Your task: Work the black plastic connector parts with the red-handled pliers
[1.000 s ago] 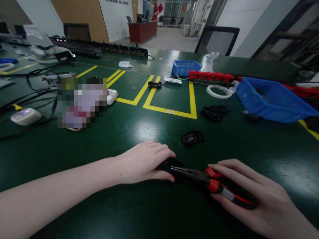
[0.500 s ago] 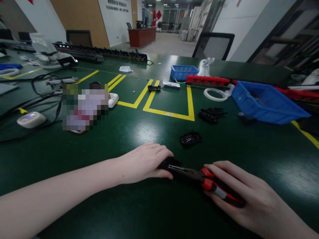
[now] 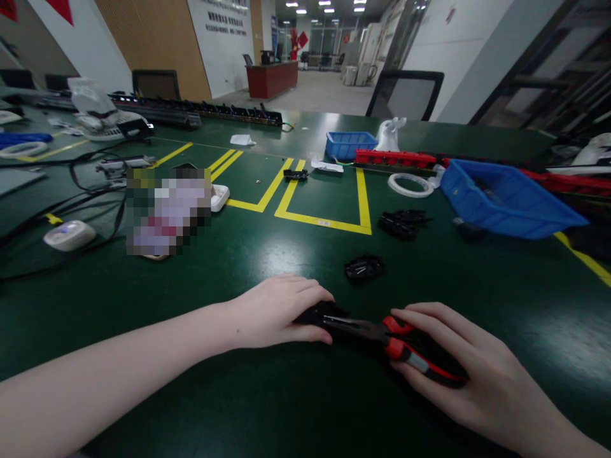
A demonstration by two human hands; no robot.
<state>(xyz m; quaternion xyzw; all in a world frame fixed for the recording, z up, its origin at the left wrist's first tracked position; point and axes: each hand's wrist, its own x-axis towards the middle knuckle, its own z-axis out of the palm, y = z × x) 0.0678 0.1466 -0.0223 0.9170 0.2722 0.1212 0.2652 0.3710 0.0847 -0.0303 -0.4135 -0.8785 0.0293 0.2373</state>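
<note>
Near the front middle of the green table, my left hand (image 3: pixel 281 312) is closed around a small black plastic part (image 3: pixel 317 313), most of it hidden by the fingers. Red-and-black needle-nose pliers (image 3: pixel 398 346) lie in the grip of my right hand (image 3: pixel 470 366), fingers wrapped on the handles. Their narrow jaws point left and reach the black part; whether they pinch it I cannot make out. Just beyond my hands sits a black plastic piece (image 3: pixel 364 267) with shiny metal bits inside. Farther back is a cluster of similar black pieces (image 3: pixel 405 222).
A large blue bin (image 3: pixel 510 203) stands at the right, a smaller blue bin (image 3: pixel 351 145) behind. White tape roll (image 3: pixel 410 185), red rail (image 3: pixel 396 158) and a small black part (image 3: pixel 296 174) are farther back. Left lie a blurred-out phone (image 3: pixel 169 213), a white mouse-like device (image 3: pixel 70 235) and black cables.
The view has shifted slightly, so the background sits a little lower. Both hands keep their grips, and the pliers' handles appear slightly higher and closer to level.
</note>
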